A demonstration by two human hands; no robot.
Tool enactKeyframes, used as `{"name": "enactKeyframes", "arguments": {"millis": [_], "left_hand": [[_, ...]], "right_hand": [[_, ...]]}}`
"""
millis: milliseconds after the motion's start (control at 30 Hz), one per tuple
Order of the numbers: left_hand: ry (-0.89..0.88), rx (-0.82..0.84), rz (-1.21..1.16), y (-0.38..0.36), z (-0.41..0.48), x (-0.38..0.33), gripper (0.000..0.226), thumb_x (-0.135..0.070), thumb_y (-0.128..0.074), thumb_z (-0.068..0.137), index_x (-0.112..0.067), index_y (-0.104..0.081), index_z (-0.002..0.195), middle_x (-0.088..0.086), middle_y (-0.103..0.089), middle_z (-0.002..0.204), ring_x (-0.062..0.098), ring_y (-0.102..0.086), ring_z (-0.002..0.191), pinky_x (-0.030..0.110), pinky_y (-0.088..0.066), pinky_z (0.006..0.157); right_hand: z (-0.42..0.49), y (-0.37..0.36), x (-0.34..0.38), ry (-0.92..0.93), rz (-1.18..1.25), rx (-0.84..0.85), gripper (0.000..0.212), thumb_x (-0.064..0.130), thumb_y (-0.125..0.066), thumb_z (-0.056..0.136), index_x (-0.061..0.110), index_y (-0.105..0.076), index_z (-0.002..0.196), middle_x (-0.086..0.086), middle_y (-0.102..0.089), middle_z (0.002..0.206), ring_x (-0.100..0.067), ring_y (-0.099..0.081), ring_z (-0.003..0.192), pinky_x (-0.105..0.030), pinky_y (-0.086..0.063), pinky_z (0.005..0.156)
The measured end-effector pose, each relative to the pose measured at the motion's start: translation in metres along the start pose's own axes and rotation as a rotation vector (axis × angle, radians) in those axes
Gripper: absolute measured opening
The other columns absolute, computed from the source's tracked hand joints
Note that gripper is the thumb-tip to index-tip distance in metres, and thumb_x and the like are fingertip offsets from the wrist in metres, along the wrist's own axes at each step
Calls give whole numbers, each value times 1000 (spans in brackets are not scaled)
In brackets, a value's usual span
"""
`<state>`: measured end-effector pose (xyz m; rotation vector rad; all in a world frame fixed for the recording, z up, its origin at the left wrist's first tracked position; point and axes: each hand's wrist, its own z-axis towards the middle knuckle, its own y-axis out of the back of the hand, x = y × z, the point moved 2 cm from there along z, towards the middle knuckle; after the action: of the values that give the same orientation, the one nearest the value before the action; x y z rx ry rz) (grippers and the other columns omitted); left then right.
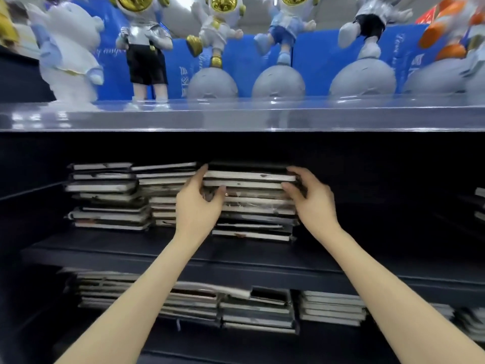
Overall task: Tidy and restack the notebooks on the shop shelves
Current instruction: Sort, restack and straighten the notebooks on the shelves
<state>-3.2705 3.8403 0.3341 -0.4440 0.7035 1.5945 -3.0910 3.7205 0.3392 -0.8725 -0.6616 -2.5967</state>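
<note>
— What does the head view give you?

— I see the notebook stack (252, 203) lying flat on the middle shelf (118, 248). Its long axis runs left to right and the page edges face me. The covers are dark and hard, the paper blocks pale, and some have crinkled clear wrap.

— And the hands?

— My left hand (198, 203) clasps the stack's left end, thumb curled onto the front edges. My right hand (313, 199) grips the right end, fingers wrapped round the top few. A neighbouring stack (162, 195) sits just beside it on the left. Glossy astronaut figurines (217, 30) stand above.
</note>
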Motion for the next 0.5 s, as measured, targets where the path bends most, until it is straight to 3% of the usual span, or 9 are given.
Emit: {"name": "enactKeyframes", "arguments": {"millis": [100, 200, 267, 300, 333, 400, 467, 500], "left_hand": [[4, -44, -110, 14, -14, -11, 44, -19, -68, 85, -16, -58, 128, -14, -61, 95, -1, -58, 82, 7, -44, 79], [-52, -56, -203, 34, -28, -23, 23, -19, -66, 87, -23, -65, 110, -15, -66, 89, 1, -64, 83, 12, -48, 76], [18, 0, -263, 42, -25, -24, 8, -29, -61, 90, -26, -67, 95, -15, -66, 82, 7, -63, 80, 25, -52, 75], [116, 56, -293, 41, -17, -22, 13, -38, -58, 90, -28, -66, 93, -15, -66, 83, 11, -62, 81, 32, -52, 77], [236, 134, -319, 39, -9, -21, 21, -46, -55, 90, -29, -65, 96, -13, -66, 89, 13, -60, 85, 35, -49, 80], [451, 273, -370, 33, 3, -24, 41, -53, -59, 84, -22, -63, 111, -7, -67, 104, 16, -60, 95, 33, -48, 82], [551, 348, -423, 27, 8, -28, 39, -39, -66, 84, -13, -63, 113, -1, -69, 97, 18, -63, 87, 27, -49, 71], [583, 371, -437, 25, 7, -29, 34, -32, -67, 84, -9, -65, 110, 1, -70, 92, 20, -64, 85, 29, -49, 72]], "right_hand": [[-16, 11, 6, 39, 33, -18, 36, 24, -63, 91, 19, -59, 126, 10, -66, 95, -4, -63, 89, -20, -50, 85], [-37, 31, 16, 90, 121, -42, 24, 22, -65, 89, 23, -64, 112, 20, -66, 95, 3, -65, 91, -11, -49, 80], [-42, 46, 22, 53, 201, -85, 14, 37, -61, 90, 26, -69, 92, 11, -69, 84, -1, -65, 83, -18, -50, 74], [-37, 50, 23, -7, 234, -107, 25, 47, -58, 88, 25, -69, 86, 6, -69, 81, -8, -65, 81, -26, -51, 73], [-30, 53, 22, -98, 250, -107, 32, 55, -57, 85, 25, -69, 89, 3, -69, 85, -14, -65, 83, -34, -52, 74], [-16, 51, 24, -361, 291, -20, 36, 47, -63, 84, 24, -62, 112, 0, -68, 100, -18, -65, 91, -40, -54, 77], [-10, 44, 27, -596, 448, 105, 44, 28, -63, 90, 14, -51, 129, -6, -66, 108, -23, -66, 95, -42, -58, 70], [-11, 42, 30, -639, 507, 149, 40, 21, -60, 92, 9, -51, 129, -9, -66, 107, -25, -67, 94, -40, -59, 63]]}}
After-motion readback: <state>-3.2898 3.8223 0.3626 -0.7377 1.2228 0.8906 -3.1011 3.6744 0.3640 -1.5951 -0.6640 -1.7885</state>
